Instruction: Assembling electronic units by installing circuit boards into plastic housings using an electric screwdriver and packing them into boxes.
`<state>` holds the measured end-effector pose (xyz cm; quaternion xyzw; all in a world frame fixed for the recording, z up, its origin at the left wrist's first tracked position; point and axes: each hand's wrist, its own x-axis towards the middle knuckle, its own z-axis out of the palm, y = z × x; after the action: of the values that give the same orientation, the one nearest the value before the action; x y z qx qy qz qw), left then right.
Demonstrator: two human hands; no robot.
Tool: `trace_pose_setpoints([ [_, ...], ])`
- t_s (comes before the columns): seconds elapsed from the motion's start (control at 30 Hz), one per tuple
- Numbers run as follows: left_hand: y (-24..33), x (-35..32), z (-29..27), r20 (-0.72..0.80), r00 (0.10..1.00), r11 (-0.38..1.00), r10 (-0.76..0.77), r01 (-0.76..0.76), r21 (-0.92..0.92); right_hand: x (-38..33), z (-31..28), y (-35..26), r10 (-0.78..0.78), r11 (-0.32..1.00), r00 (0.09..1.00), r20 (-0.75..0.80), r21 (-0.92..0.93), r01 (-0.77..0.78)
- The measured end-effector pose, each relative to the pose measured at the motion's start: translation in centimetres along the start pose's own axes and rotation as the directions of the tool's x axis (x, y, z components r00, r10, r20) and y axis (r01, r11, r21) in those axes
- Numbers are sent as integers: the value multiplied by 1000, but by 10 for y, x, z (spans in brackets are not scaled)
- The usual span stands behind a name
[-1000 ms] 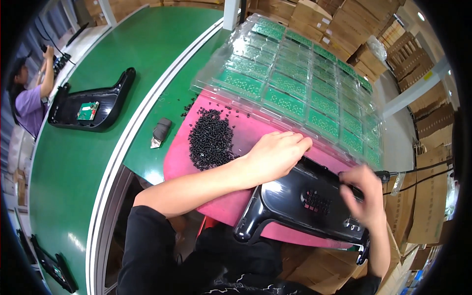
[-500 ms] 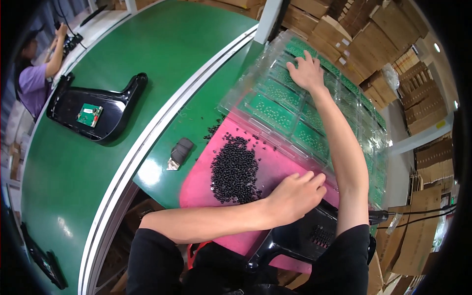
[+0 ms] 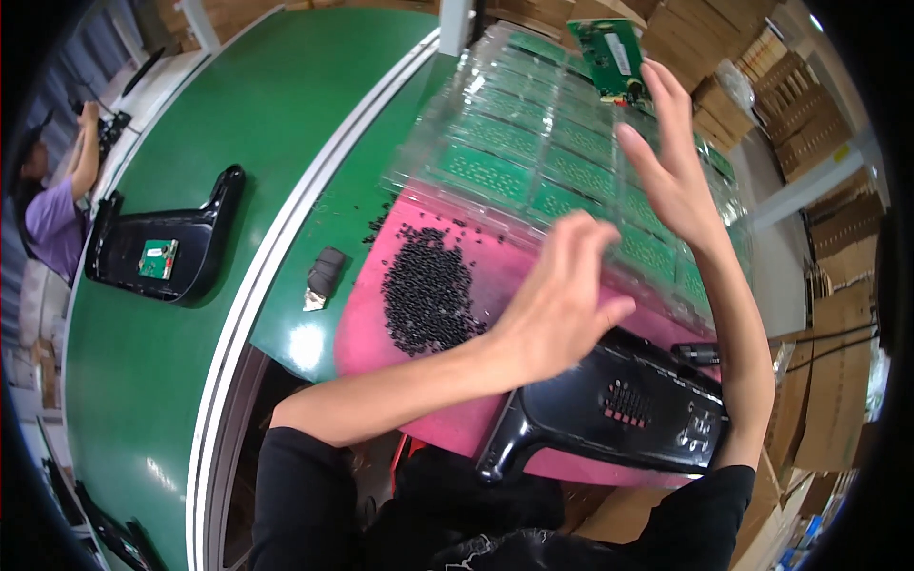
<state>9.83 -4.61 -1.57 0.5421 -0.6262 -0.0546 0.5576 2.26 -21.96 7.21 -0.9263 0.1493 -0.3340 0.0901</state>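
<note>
My right hand (image 3: 671, 157) is raised over the far part of a clear plastic tray (image 3: 419, 157) of green circuit boards. Between its thumb and fingers it grips one green circuit board (image 3: 609, 57) with a white label, tilted up. My left hand (image 3: 557, 300), slightly blurred, hovers empty with fingers apart between the tray and a black plastic housing (image 3: 571, 404). That housing lies nearest me on a pink mat (image 3: 367, 328), with slots in its middle. A heap of small black screws (image 3: 428, 290) covers the mat left of my left hand.
A dark grey wrapped lump (image 3: 326, 271) sits on the green bench. Beyond a white rail (image 3: 262, 262), another black housing (image 3: 200, 238) holds a circuit board (image 3: 157, 259). A black cylindrical tool (image 3: 697, 354) lies beside my right forearm. A person in purple (image 3: 57, 224) works far left.
My right hand has lifted a circuit board from the tray. My left hand has risen away from the near housing, its fingers spreading. The view has shifted slightly.
</note>
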Motion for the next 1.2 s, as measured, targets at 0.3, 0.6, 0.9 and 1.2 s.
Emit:
trace_pose_setpoints([
  [0.3, 42, -10, -17, 634, 768, 238, -94, 636, -734, -183, -87, -119, 211, 570, 937, 278, 744, -349],
  [0.6, 55, -16, -21, 965, -44, 805, 260, 561, -192, -233, -107, -146, 336, 926, 921, 199, 108, -361],
  [0.9, 56, -10, -22, 908, -225, 814, 354, 553, -180, -247, -93, -185, 324, 942, 925, 197, 25, -335],
  [1.2, 32, -14, -29, 916, 62, 631, 397, 706, -322, -247, -102, -181, 623, 703, 760, 182, 295, -647],
])
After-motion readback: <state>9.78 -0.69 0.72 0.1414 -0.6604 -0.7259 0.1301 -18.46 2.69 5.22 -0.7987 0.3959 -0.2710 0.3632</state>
